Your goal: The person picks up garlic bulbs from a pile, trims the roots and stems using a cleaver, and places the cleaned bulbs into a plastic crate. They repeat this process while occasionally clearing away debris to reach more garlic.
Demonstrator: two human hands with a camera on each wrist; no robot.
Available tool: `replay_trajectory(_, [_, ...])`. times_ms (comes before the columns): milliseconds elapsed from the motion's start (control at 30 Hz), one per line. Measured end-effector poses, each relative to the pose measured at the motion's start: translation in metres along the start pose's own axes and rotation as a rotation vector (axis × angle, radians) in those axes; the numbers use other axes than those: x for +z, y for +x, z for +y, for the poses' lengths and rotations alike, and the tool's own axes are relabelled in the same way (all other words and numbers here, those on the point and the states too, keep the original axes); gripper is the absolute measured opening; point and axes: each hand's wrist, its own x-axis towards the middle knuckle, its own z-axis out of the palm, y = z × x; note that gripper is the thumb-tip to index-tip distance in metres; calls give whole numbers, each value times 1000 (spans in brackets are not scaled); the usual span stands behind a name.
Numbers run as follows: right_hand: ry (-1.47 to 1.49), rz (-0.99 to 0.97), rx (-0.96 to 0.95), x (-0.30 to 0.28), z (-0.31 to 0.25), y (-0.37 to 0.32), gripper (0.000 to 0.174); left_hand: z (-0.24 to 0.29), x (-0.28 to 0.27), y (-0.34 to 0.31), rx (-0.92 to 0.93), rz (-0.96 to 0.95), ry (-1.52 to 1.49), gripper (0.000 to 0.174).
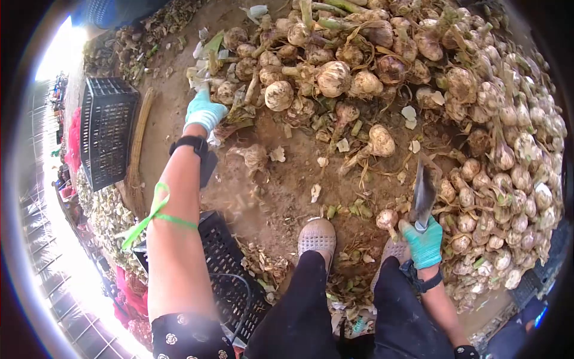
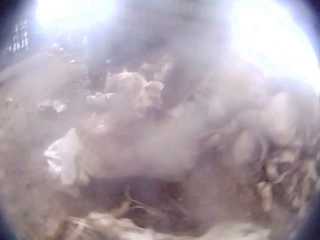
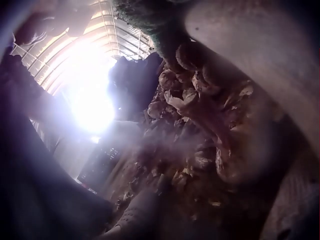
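My left hand [image 1: 205, 112], in a teal and white glove, reaches to the left edge of a heap of garlic. Its thumb is spread away from the fingers, right beside pale husks and a garlic bulb [image 1: 226, 93]. The left wrist view is hazy and shows pale husks [image 2: 65, 155] over the soil. In my right hand [image 1: 424, 242], also gloved, is a knife [image 1: 424, 194] with a broad blade and a metal handle, the blade pointing up and away. A garlic bulb with a short stem [image 1: 387, 219] is just left of that hand.
The large garlic pile [image 1: 514, 149] curves along the far side and right. A black crate [image 1: 107, 128] stands at the far left, and another black crate [image 1: 230, 257] is under my left forearm. A loose bulb [image 1: 381, 141] and scraps lie on the soil before my shoes [image 1: 317, 235].
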Motion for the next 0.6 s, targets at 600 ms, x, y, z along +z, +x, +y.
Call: replay_trajectory(600, [143,-34,-68,8,-24,-9,28,20,52,-83,186,-135,315,79])
